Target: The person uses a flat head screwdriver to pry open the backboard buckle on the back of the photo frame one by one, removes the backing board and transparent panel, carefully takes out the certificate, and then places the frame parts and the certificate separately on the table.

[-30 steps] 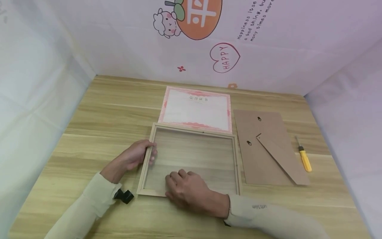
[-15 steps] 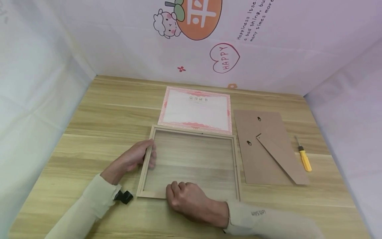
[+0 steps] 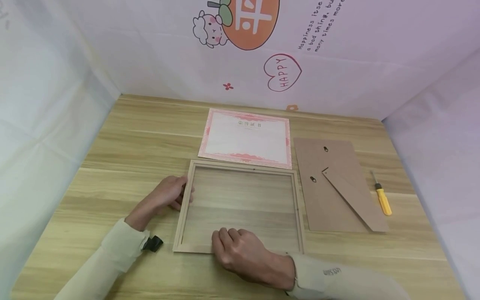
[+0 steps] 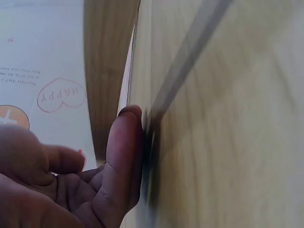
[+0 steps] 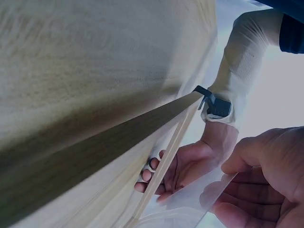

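A pale wooden picture frame (image 3: 181, 225) lies in the middle of the head view. At its left rail is my left hand (image 3: 170, 192), holding the rail with fingertips reaching under it. In the left wrist view that hand's wood contact is blurred. My right hand (image 3: 240, 252) is over the near rail with curled fingers. The right wrist view shows it pinching the edge of a clear sheet (image 5: 190, 204) between thumb and fingers, above the frame. In the head view the sheet's outline is hard to make out.
Just beyond the frame lies a pink-bordered certificate (image 3: 245, 139). To the right is a brown backing board (image 3: 318, 208) with a stand leg and two hooks. A yellow-handled screwdriver (image 3: 383, 202) lies farther right. White printed cloth (image 3: 157, 62) hangs around the wooden table (image 3: 93, 187).
The frame has shifted slightly toward me, uncovering a little more of the certificate's near edge. My left thumb shows less over the rail. My right hand has moved slightly nearer and right.
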Motion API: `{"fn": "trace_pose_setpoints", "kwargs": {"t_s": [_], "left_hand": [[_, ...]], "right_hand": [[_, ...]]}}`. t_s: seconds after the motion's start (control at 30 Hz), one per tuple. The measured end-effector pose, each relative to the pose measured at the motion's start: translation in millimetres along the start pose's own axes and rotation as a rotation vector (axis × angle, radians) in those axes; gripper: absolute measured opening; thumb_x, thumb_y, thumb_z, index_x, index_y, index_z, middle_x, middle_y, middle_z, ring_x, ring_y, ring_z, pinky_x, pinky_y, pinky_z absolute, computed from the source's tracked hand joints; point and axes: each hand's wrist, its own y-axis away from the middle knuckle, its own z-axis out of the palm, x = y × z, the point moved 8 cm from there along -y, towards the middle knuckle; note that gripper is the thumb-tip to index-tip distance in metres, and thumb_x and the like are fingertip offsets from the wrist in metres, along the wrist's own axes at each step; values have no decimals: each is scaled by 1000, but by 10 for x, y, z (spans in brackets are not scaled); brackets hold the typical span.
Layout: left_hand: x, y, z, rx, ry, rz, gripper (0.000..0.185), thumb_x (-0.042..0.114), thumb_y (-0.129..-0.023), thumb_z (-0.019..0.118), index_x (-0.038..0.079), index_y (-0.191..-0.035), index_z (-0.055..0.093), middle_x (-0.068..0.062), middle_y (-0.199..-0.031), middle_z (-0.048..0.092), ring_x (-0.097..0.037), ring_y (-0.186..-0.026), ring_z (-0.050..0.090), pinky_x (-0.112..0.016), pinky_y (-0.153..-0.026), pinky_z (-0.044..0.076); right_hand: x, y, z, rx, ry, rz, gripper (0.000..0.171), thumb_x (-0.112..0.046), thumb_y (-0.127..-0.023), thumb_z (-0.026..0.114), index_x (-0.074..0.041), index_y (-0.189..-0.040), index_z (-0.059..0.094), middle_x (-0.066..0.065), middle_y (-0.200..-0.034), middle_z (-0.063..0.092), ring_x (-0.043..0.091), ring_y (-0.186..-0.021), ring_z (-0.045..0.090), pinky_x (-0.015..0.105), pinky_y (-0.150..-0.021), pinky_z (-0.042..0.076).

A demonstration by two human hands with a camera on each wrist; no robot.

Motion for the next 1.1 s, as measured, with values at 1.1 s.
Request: {"fn": "trace_pose_setpoints", "kwargs": {"t_s": [1.1], "left_hand": [[306,151,-129,395,-545,190,14,10,-84,68,-1,-85,76,-12,-80,75,-13,-61,63,-23,-52,47]], "right_hand": [[524,-94,-954,320,201,128,25,4,-95,47,0,-84,69,6,-69,70,16,-56,64,23,-44,51]]}}
